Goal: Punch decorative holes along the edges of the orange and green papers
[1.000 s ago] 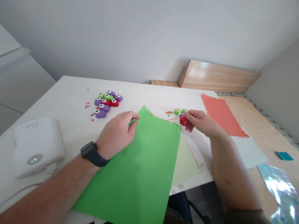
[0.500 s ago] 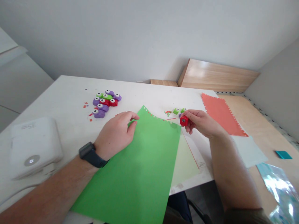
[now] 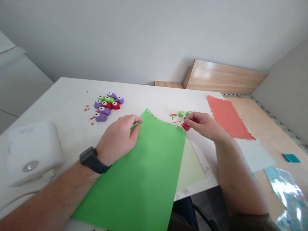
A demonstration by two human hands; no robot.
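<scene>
A large green paper sheet (image 3: 146,170) lies across the front of the table, with small holes along its far edge. My left hand (image 3: 120,131), wearing a dark watch, is curled over the sheet's left edge, holding it; its lower fingers are hidden. At the sheet's far right corner, my right hand (image 3: 201,123) pinches a small red craft punch (image 3: 185,126) between thumb and fingers. The punch is tilted, close to the paper's corner; whether the paper is in its slot cannot be made out. Just beyond are green punches (image 3: 181,113) and a partly hidden purple one.
Several purple, green and red punches (image 3: 106,107) cluster at the back left, near paper scraps (image 3: 86,108). A white device (image 3: 35,150) stands at left. On the right lie an orange sheet with punched edges (image 3: 229,118), pale paper (image 3: 255,154) and shiny plastic packaging (image 3: 286,186).
My right hand has turned the red punch, so its end face no longer points toward me, and brought it slightly left to the sheet's corner. The left hand stays nearly still.
</scene>
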